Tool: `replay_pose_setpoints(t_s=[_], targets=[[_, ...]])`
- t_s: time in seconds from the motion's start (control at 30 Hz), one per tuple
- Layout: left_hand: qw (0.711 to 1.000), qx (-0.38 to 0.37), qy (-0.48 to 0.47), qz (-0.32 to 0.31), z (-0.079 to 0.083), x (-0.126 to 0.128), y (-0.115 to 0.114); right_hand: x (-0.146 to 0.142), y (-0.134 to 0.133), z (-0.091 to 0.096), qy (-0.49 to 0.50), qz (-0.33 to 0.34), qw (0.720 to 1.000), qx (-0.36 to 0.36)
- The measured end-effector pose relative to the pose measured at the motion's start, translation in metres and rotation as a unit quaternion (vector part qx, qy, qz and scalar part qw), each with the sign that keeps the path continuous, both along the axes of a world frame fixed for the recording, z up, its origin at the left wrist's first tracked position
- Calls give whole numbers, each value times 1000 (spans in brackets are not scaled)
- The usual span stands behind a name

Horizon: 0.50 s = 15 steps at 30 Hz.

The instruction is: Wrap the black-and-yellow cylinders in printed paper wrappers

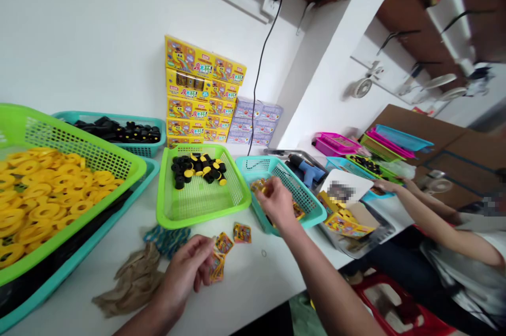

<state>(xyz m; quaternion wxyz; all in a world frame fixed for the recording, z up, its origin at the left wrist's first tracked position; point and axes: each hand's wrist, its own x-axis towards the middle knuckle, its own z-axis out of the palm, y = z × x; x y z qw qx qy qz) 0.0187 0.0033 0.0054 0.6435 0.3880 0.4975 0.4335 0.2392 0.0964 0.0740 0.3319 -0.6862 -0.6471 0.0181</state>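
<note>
My left hand (pixel 190 262) is closed by the white table's front part, its thumb and fingers pinching a few small orange printed cards (pixel 217 267). Another card (pixel 242 233) lies flat on the table just beyond it. My right hand (pixel 276 200) reaches over the teal basket (pixel 316 216) at the middle right. Its fingertips are closed on small orange cards at the basket's left side, partly blurred. More such cards show inside the basket, below and beside that hand.
A green basket (pixel 203 220) holds black and yellow pieces. At left, a larger green basket (pixel 95 154) is full of yellow rings (pixel 43 209). A brown cloth (pixel 132 283) lies by my left forearm. Yellow boxes (pixel 201 94) stand stacked at the wall. A co-worker (pixel 446 225) sits at right.
</note>
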Motion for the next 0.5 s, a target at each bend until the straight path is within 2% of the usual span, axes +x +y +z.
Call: replay_pose_setpoints(t_s=[0.1, 0.17, 0.23, 0.37, 0.5], targets=[[999, 10, 9, -36, -10, 2, 2, 13, 69, 10, -50, -63, 990, -116], [998, 16, 17, -51, -13, 2, 4, 10, 105, 7, -55, -72, 984, -153], [998, 26, 29, -40, -14, 0, 8, 3, 130, -2, -53, -73, 980, -178], [995, 71, 76, 6, -15, -7, 17, -10, 146, -19, -46, -44, 977, -204], [978, 115, 171, -4, -22, -13, 21, -9, 146, -20, -32, -8, 979, -199]])
